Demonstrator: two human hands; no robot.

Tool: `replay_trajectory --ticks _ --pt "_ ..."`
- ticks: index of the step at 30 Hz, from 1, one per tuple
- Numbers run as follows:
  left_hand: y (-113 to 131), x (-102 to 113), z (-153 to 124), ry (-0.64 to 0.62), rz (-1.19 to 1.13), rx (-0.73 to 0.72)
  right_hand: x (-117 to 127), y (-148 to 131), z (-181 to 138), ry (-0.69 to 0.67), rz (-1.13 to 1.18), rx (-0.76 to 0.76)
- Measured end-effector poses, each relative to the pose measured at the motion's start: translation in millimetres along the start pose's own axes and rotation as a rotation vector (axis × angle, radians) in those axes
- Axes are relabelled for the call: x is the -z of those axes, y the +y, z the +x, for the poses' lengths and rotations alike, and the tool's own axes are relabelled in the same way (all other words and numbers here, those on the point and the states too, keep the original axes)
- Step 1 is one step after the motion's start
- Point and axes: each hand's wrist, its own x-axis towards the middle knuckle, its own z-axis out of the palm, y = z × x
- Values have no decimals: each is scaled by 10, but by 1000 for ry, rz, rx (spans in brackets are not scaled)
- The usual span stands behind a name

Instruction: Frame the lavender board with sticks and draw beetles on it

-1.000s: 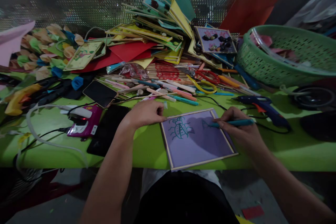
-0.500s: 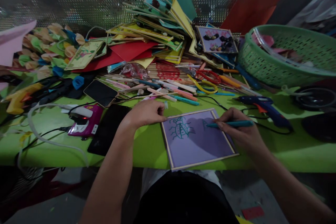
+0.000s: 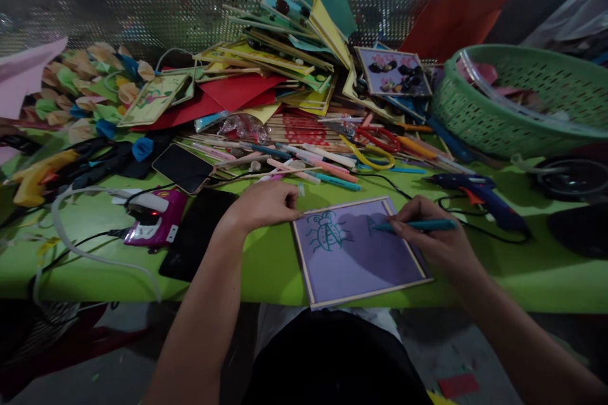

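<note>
A purple card [image 3: 361, 272] edged with thin wooden strips lies slightly turned on the green table. On its left half is a teal line drawing of a beetle [image 3: 329, 235], and a small teal mark [image 3: 370, 224] shows to the right. My right hand [image 3: 432, 231] is closed round a teal felt-tip pen [image 3: 430, 225], whose tip touches the card beside that mark. With fingers curled, my left hand [image 3: 268, 204] grips the card's upper left corner by the thumb; the fingertips are partly hidden.
Loose felt-tip pens [image 3: 327, 171] and yellow-handled scissors [image 3: 370, 155] lie beyond the card. A glue gun [image 3: 484, 193] and green basket [image 3: 513, 101] are at right. Left are a black tablet [image 3: 199, 234], phone [image 3: 183, 168] and pink power strip [image 3: 159, 224]. Framed cards [image 3: 280, 57] are piled behind.
The teal mark by the pen tip has grown slightly. The pen has tilted a little in my right hand; my left hand has stayed at the corner.
</note>
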Motion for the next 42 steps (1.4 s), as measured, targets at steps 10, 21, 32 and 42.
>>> replay_trajectory --ticks 10,21,32,42 --pt "-6 -2 0 9 -13 -7 1 -22 5 5 22 7" --pt "-8 3 0 5 2 -3 24 3 24 79 43 -30" --pt "-5 1 -1 15 -21 -20 -50 -137 44 77 -39 -42" --pt "-55 -31 18 11 -27 -26 -46 -111 57 41 -53 -38"
